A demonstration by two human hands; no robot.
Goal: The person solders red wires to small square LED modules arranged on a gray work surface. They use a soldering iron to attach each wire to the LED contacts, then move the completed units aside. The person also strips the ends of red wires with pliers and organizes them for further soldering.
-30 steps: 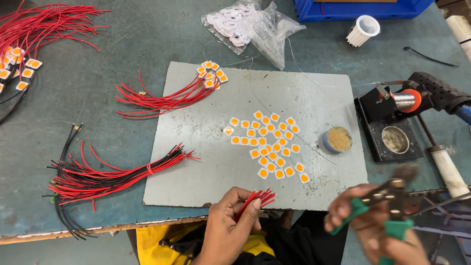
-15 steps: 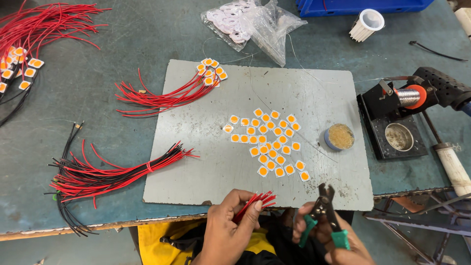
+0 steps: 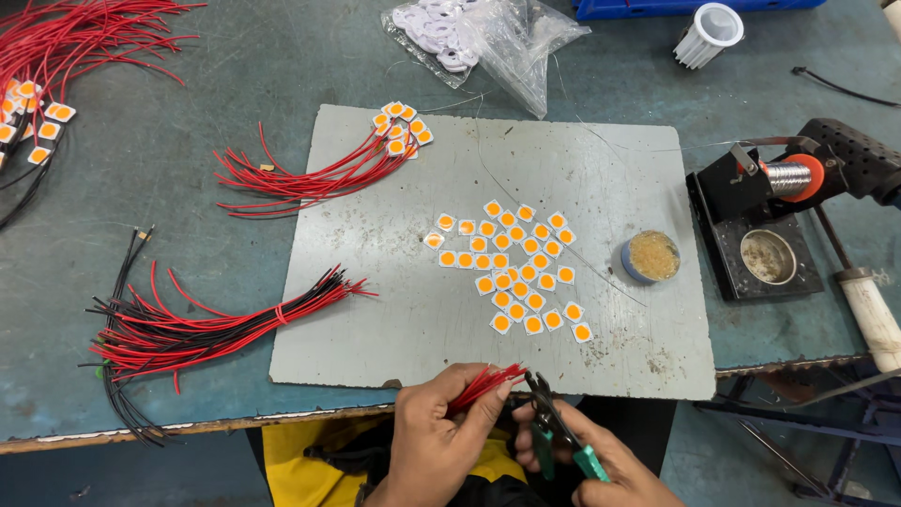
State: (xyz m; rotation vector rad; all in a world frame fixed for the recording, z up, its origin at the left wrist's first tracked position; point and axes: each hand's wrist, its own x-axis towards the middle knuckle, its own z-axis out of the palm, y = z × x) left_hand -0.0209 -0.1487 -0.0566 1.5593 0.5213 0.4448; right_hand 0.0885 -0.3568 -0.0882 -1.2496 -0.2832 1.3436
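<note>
Left hand [image 3: 436,437] pinches red wire bundle [image 3: 483,385], ends pointing up-right from its fingers, touching cutter [image 3: 554,427] gripped in curled right hand [image 3: 601,465] just beside.

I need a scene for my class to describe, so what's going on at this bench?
A person's left hand holds a small bunch of red wires at the near edge of a grey mat. The right hand grips green-handled pliers, their tip right at the wire ends. Small orange-centred chips lie loose on the mat, with wire bundles to the left and a soldering stand to the right.
</note>
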